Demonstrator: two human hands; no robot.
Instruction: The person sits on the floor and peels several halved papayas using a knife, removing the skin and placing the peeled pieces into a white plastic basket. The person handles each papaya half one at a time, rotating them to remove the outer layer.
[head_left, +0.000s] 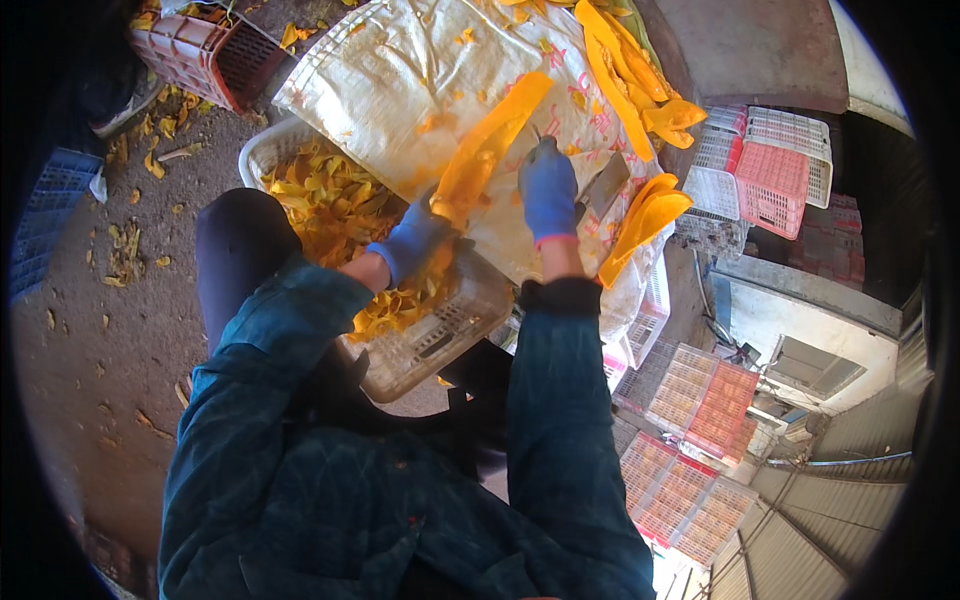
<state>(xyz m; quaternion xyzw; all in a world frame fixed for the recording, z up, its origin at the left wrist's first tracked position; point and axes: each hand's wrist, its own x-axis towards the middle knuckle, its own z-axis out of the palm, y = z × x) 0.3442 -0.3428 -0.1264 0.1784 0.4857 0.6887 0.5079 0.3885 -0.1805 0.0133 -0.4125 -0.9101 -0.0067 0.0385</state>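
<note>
My left hand (420, 238), in a blue glove, grips the lower end of a long peeled orange squash piece, probably pumpkin (499, 131). The piece slants up over a white woven plastic sack (390, 67). My right hand (551, 187), also gloved in blue, is closed over the sack to the right of the piece. A thin tool (536, 133) pokes out past its fingers, mostly hidden by the glove. Beside that hand is a broad knife blade (607, 184); whether the hand touches its dark handle I cannot tell. Below my left hand, a pale plastic crate (465, 319) holds orange peelings (330, 195).
Peeled orange slabs (619, 71) lie at the sack's far right, and more curved pieces (645, 221) at its right edge. A red crate (187, 56) lies tipped at upper left. Stacked crates (772, 176) stand to the right. Peel scraps (127, 251) litter the floor (90, 360).
</note>
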